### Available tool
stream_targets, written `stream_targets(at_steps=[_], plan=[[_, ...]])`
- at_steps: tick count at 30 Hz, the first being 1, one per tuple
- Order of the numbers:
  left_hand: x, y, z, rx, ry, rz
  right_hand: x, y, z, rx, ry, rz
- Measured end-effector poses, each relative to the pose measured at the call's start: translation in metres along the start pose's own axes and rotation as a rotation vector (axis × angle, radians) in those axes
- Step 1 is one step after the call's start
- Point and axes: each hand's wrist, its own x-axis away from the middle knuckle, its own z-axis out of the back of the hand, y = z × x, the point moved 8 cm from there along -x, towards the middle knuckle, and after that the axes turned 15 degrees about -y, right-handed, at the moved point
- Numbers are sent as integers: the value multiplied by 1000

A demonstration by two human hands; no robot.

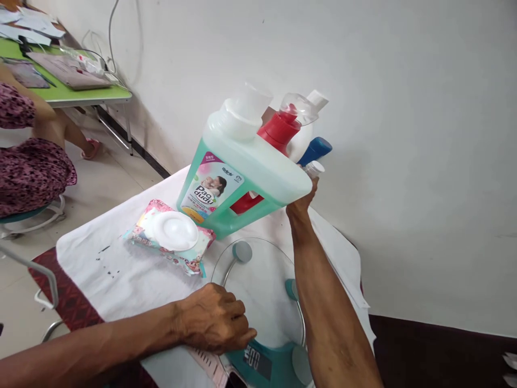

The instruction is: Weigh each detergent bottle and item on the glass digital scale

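My left hand [214, 319] is curled into a loose fist at the near left edge of a round glass scale [262, 291], and nothing shows in it. The scale's teal display reads zeros. My right hand [304, 200] reaches past the scale, partly hidden behind a large green detergent bottle [242, 167]. Its visible fingers close round a small white-capped bottle [315, 169], whose body is mostly hidden. Just behind the detergent stand a red-necked bottle with a clear cap [280, 129] and a blue-topped container [315, 150]. A wet wipes pack [172, 234] lies left of the scale.
A white cloth [92, 258] covers the table over a dark red patterned one, against a white wall [424, 161]. At the left, a seated person [34, 172] is by a green table [81, 94] with a laptop [70, 70] and papers.
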Motion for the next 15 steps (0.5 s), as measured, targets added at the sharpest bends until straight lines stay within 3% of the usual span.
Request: stream_targets(at_steps=[3,7,12,15], plan=[[2,-2,-3,11,8,4,19,-23,23,87,30,10],[5,-2,-9,2,-23,-10,88,-92,56,56,142,267],[7,-1,-12,26,-13,-28,196,-171,44,36,-63,479],[6,-3,-23,25,-69,-19,237,-191,-4,94,-489,504]])
